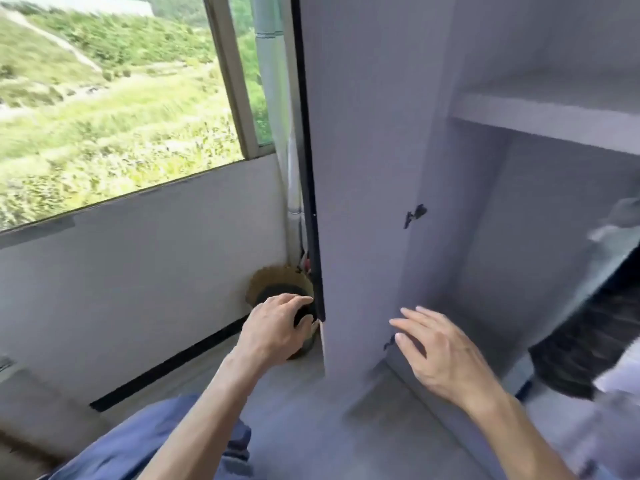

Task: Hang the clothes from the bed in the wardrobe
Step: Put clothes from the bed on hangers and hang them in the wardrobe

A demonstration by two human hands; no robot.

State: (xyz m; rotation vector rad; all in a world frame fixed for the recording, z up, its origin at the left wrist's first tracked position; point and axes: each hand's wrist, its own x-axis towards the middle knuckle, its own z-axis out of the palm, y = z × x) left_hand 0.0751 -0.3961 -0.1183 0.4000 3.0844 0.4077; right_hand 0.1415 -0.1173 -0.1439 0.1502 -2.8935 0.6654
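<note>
Head view, 1 frame, motion blur throughout.

The wardrobe door [363, 174] stands open and is seen nearly face-on. Its long axis is vertical, running 12 to 6 o'clock through frame centre, and its dark edge strip faces 9 o'clock toward the window [104, 98]. The interior opens at 3 o'clock, with 1 shelf [554, 119] at 2 o'clock and an upper hinge [415, 214] on the inner wall.

At 7 o'clock of centre, the left hand [277, 327] is low at the door's free edge. Its fingers [301, 300] curl in a narrow C with index and thumb tips at the strip. Contact is not resolvable, so I cannot tell whether it pinches the door or is merely beside it. Judgement: it is placed there to swing or steady the door and keep the opening clear.

At 5 o'clock, the right hand [443, 355] is palm down with fingers wide and straight, holding nothing. Judgement: it is kept free to reach inside.

Clothes: 1 dark striped garment [585, 355] sits at 4 o'clock, cut by the frame edge. Its long axis slants 1 to 7 o'clock, lower end toward the floor. A grey item [623, 220] lies above it at 3 o'clock. No hanger or rail is visible, so I cannot tell whether either is hung. The bed is out of view.

A woven basket [273, 278] stands on the floor behind the left hand.
</note>
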